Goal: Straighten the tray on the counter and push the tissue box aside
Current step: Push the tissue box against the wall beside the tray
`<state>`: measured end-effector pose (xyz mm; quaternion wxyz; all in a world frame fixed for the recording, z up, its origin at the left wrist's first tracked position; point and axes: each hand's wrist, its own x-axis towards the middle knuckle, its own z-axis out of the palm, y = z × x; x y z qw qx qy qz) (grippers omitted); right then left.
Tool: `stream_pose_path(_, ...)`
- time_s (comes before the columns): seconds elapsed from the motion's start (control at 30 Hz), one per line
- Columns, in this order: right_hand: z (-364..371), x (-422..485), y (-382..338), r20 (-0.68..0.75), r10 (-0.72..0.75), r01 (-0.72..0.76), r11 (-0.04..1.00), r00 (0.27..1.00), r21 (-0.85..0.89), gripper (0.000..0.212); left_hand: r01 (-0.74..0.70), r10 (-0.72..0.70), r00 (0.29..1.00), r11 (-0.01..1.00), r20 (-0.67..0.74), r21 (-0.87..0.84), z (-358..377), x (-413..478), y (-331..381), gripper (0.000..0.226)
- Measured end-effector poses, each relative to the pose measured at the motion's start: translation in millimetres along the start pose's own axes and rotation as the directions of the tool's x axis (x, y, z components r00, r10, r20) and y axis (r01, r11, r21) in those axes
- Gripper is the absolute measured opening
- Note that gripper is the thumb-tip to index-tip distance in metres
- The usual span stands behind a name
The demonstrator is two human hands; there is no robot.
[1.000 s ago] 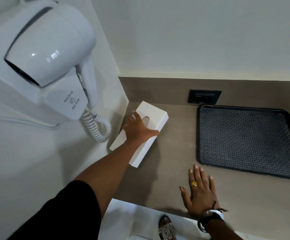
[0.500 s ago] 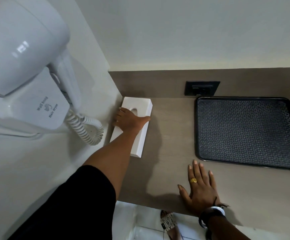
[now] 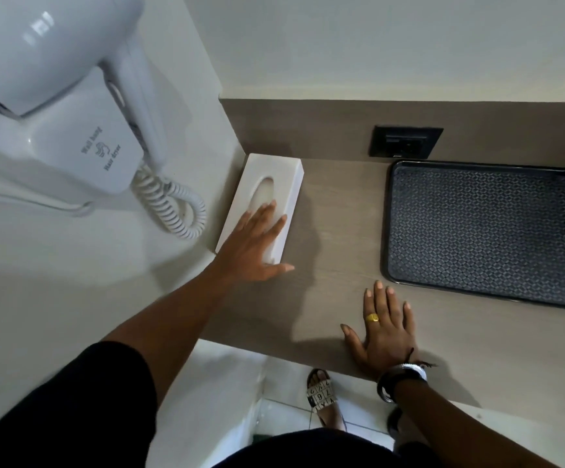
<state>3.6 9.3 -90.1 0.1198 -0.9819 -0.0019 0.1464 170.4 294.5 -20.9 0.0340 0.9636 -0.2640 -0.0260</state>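
A white tissue box (image 3: 274, 177) lies in the counter's far left corner, its long side against the left wall. My left hand (image 3: 254, 244) rests flat over its near end with fingers spread, gripping nothing. A black patterned tray (image 3: 487, 231) sits at the right, its back edge parallel to the backsplash. My right hand (image 3: 384, 329) lies flat on the grey-brown counter (image 3: 335, 211) in front of the tray's near left corner, fingers apart, a gold ring on one finger.
A white wall-mounted hair dryer (image 3: 48, 79) with a coiled cord (image 3: 173, 207) hangs on the left wall, close to the tissue box. A black socket plate (image 3: 406, 141) sits in the backsplash behind the tray. The counter's front edge runs just under my right wrist.
The tissue box went from lying askew to lying straight against the left wall in the corner. My left hand has slid back toward the box's near end and flattened out. My right hand has stayed put.
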Motion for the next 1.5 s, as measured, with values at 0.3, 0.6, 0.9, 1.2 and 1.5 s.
stream_pose_path(0.3, 1, -2, -1, -0.059, -0.004, 0.003, 1.000, 0.998, -0.007, 0.088, 0.098, -0.098, 0.995, 0.995, 0.015, 0.037, 18, -6, 4, 0.094)
stream_pose_path(0.6, -6, -2, -5, -0.006, 0.003, -0.003, 1.000, 1.000, -0.013, 0.090, 0.178, -0.178, 0.984, 0.984, -0.004, -0.008, 17, 14, -7, 0.094)
stream_pose_path(0.9, -4, -2, -2, 0.005, -0.003, 0.003, 0.999, 1.000, -0.033, 0.088, 0.146, -0.146, 0.989, 0.989, 0.004, 0.025, 15, 24, -27, 0.089)
stream_pose_path(1.2, 2, -2, 0, -0.041, -0.006, 0.004, 0.999, 0.999, -0.043, 0.086, 0.135, -0.135, 0.991, 0.990, 0.009, 0.035, 12, 23, -29, 0.090)
stream_pose_path(1.5, -4, -7, -3, -0.080, -0.025, 0.021, 0.999, 0.996, -0.049, 0.081, 0.317, -0.316, 0.948, 0.945, -0.028, 0.082, 6, 19, -2, 0.106)
